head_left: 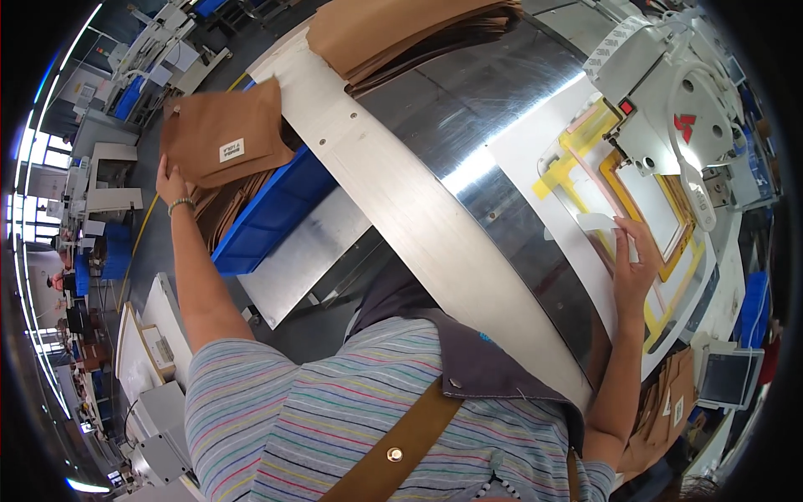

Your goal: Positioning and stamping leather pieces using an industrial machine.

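Note:
At the left, my left hand is closed on the edge of a brown fabric panel with a small white label sewn on it. The panel is above a blue bin, where several similar brown pieces are stacked. My right hand pinches a small white strip between thumb and fingers. It is over a yellow-edged template frame beneath the head of a white sewing machine.
A stack of brown fabric lies at the far side of the metal table. More labelled brown pieces hang at the lower right, beside a small screen. Other machines stand across the floor at the left.

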Tool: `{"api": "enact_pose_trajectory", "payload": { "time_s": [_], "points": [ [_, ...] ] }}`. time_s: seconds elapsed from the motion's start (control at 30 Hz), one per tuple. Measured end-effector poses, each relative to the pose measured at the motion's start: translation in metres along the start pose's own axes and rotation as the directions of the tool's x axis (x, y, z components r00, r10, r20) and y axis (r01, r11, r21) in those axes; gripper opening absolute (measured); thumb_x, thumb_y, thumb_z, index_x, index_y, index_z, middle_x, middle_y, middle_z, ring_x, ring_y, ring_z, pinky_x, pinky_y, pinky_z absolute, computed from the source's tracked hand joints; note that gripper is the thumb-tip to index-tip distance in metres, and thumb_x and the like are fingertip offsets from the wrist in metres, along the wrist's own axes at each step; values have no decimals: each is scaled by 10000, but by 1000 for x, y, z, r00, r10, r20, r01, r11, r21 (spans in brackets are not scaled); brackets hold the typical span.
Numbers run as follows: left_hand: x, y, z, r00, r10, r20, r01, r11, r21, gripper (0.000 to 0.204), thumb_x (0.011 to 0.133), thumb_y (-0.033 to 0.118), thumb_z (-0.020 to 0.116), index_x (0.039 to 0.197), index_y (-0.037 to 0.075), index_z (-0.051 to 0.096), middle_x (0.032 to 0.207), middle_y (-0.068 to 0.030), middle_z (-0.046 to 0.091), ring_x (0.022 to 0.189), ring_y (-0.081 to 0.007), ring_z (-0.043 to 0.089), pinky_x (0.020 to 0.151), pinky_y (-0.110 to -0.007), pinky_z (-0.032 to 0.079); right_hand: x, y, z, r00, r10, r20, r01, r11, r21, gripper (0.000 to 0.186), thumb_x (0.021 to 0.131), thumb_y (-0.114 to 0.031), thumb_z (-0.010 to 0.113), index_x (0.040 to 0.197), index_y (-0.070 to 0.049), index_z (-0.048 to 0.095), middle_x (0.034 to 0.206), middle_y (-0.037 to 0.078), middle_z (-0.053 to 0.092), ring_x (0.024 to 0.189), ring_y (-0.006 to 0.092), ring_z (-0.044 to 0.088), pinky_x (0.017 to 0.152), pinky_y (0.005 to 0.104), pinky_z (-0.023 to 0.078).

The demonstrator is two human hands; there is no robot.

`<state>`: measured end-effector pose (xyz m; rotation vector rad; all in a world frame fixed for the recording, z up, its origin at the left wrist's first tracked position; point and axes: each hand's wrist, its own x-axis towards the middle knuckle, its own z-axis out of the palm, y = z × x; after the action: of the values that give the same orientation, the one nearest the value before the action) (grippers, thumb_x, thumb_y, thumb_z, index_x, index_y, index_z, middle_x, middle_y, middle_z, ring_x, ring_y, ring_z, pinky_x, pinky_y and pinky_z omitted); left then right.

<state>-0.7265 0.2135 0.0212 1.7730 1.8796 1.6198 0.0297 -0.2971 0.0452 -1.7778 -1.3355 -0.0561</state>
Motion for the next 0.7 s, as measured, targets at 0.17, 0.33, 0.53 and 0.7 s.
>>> {"api": "enact_pose_trajectory", "payload": {
  "time_s": [0.17,0.33,0.53,0.7],
  "points": [
    [-37,-92,-63,984,-130,-124,152,970,188,523,905,-43,680,1422,32,685,1353,-181,723,1181,-243,707,1030,-330,538,-4,4,-3,1000,-5,2,5,1000,2,135,979,36,675,1097,31,739,1031,123,730,978,230,698,917,323,524],
    [-78,-88,-68,957,-258,-135,255,519,816,467,1047,345,600,1490,209,655,1565,-149,581,1348,-364,607,1125,-508,466,1,-2,1,999,-18,45,19,1000,-20,149,971,41,679,1103,28,746,1033,128,736,975,235,705,912,327,530],
    [-88,0,-4,937,348,-20,-168,500,849,505,1086,532,476,1435,235,688,1649,-65,491,1451,-368,485,1162,-587,362,-1,-1,1,998,-17,58,19,999,-35,164,957,53,688,1102,21,756,1030,130,743,974,239,713,906,327,535],
    [-112,21,75,965,248,87,-228,623,748,593,1088,594,419,1479,206,640,1601,-77,537,1495,-376,427,1189,-655,286,-1,-1,2,998,-25,65,30,996,-80,165,952,50,691,1098,17,760,1019,135,745,973,246,717,908,330,536]
  ]
}}
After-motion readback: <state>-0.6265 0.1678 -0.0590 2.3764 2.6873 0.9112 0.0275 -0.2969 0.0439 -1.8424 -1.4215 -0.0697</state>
